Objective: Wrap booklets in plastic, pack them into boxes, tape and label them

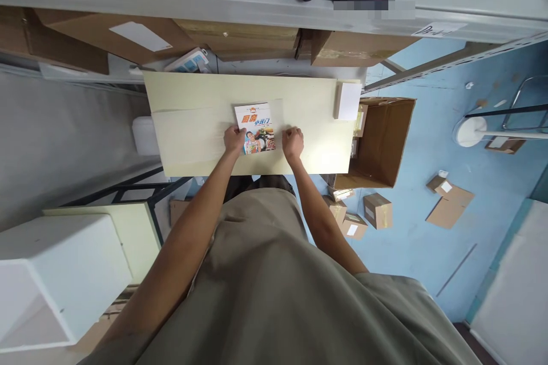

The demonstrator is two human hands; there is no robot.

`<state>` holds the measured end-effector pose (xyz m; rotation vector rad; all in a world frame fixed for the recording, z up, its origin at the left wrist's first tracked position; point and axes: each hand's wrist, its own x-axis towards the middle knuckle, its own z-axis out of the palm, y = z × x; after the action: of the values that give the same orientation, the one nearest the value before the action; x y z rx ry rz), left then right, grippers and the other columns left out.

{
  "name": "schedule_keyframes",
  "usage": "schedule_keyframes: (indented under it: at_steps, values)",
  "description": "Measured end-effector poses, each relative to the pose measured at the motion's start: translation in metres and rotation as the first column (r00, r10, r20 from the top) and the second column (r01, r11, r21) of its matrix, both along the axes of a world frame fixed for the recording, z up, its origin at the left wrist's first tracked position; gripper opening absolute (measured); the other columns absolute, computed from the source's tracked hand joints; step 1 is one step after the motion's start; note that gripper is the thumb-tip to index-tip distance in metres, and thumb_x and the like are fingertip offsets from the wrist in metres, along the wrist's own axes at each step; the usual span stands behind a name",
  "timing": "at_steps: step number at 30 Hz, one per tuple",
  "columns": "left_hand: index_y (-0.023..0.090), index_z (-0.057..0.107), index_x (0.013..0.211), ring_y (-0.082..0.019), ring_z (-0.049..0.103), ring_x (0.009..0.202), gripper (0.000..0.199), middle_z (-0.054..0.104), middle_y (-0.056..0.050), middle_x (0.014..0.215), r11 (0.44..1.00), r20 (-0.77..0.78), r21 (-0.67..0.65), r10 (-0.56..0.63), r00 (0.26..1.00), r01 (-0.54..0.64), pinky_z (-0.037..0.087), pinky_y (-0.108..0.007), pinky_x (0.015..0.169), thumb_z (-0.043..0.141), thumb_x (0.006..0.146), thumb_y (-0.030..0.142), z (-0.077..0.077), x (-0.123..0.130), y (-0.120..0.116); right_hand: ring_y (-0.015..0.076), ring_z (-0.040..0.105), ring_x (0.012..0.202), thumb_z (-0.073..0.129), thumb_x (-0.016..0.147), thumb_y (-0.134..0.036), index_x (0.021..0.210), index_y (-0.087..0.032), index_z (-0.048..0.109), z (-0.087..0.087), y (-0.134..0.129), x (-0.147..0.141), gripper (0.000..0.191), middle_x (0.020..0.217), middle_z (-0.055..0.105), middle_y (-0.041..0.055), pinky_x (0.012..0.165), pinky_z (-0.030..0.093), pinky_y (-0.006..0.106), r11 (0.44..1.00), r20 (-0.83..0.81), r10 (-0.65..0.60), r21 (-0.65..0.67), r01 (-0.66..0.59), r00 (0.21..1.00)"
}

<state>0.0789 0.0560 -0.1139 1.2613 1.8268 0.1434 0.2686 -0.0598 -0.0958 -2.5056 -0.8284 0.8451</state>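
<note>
A booklet (259, 122) with orange and blue lettering and a person on its cover lies face up at the middle of the pale table (184, 137). My left hand (234, 140) is closed at its left edge, the thumb resting on the cover. Just right of the booklet, my right hand (293, 142) is closed with fingers pinched together, slightly apart from the cover. What it holds, if anything, is too small to tell. A faint, see-through sheet (279, 114) seems to show beside the booklet's right edge.
On the table's back right corner is a white box (349, 101). An open carton (383, 142) stands against the right end. Cardboard boxes (257, 43) line the shelf behind, and small cartons (377, 210) lie on the blue floor. A white cabinet (77, 262) is at left.
</note>
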Motion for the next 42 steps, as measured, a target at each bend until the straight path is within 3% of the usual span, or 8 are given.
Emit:
schedule_keyframes:
  at_steps: [8,16,24,28,31,36,42]
  values:
    - [0.015,0.075,0.1,-0.025,0.071,0.089,0.022,0.076,-0.009,0.096,0.996,-0.041,-0.013,-0.092,0.995,0.091,0.05,-0.032,0.08,0.064,0.089,0.03,0.007,-0.005,0.003,0.0233,0.071,0.091,0.055,0.105,-0.032,0.094,-0.022,0.061,0.008,-0.013,0.009,0.016,0.114,0.072,0.0131,0.088,0.056,0.038,0.998,-0.029,-0.027,0.064,0.029,0.999]
    - [0.019,0.072,0.102,-0.027,0.07,0.095,0.017,0.075,-0.009,0.1,0.985,-0.019,-0.01,-0.172,0.985,0.172,0.051,-0.036,0.088,0.064,0.09,0.029,0.005,-0.009,0.003,0.0225,0.073,0.089,0.054,0.106,-0.036,0.103,-0.021,0.062,0.019,-0.015,0.01,0.017,0.114,0.075,0.0126,0.083,0.056,0.036,0.989,-0.005,0.013,0.147,-0.012,1.0]
    - [0.019,0.069,0.092,-0.028,0.07,0.096,0.007,0.072,-0.008,0.092,0.985,-0.025,-0.041,-0.168,0.986,0.167,0.05,-0.036,0.09,0.066,0.09,0.026,0.007,-0.014,0.014,0.0242,0.075,0.098,0.049,0.109,-0.036,0.122,-0.02,0.063,0.055,-0.01,-0.013,0.025,0.125,0.073,0.0151,0.089,0.059,0.038,0.986,0.043,0.09,0.136,-0.095,0.995]
    - [0.021,0.066,0.089,-0.03,0.072,0.1,0.005,0.074,-0.009,0.093,0.987,-0.037,-0.052,-0.154,0.987,0.152,0.051,-0.038,0.093,0.07,0.088,0.024,0.014,-0.011,0.012,0.0218,0.075,0.097,0.05,0.11,-0.033,0.118,-0.021,0.066,0.07,-0.001,-0.041,0.022,0.147,0.065,0.0159,0.09,0.062,0.038,0.971,-0.002,0.198,0.135,-0.196,0.98]
    - [0.022,0.065,0.093,-0.031,0.072,0.103,0.01,0.076,-0.009,0.097,0.985,-0.037,-0.046,-0.166,0.985,0.164,0.051,-0.039,0.096,0.073,0.085,0.022,0.02,-0.013,0.009,0.0222,0.076,0.101,0.049,0.111,-0.03,0.112,-0.022,0.066,0.067,0.011,-0.069,0.019,0.158,0.059,0.0135,0.091,0.064,0.039,0.957,-0.024,0.276,0.103,-0.273,0.961]
    - [0.02,0.066,0.097,-0.032,0.072,0.11,0.009,0.077,-0.013,0.105,0.973,-0.049,-0.024,-0.231,0.972,0.23,0.05,-0.041,0.102,0.067,0.094,0.028,0.028,-0.02,0.004,0.0299,0.069,0.128,0.046,0.111,-0.023,0.114,-0.022,0.066,0.044,0.027,-0.104,0.019,0.166,0.054,0.0109,0.104,0.062,0.047,0.919,-0.029,0.394,0.035,-0.393,0.919]
    - [0.016,0.063,0.111,-0.04,0.067,0.121,0.047,0.07,-0.022,0.121,0.977,-0.101,0.004,-0.213,0.972,0.215,0.049,-0.047,0.106,0.076,0.091,0.056,0.029,-0.016,-0.006,0.0338,0.062,0.139,0.049,0.11,-0.023,0.125,-0.022,0.07,0.032,0.02,-0.11,0.026,0.172,0.048,0.0084,0.107,0.061,0.052,0.869,-0.081,0.495,0.048,-0.492,0.865]
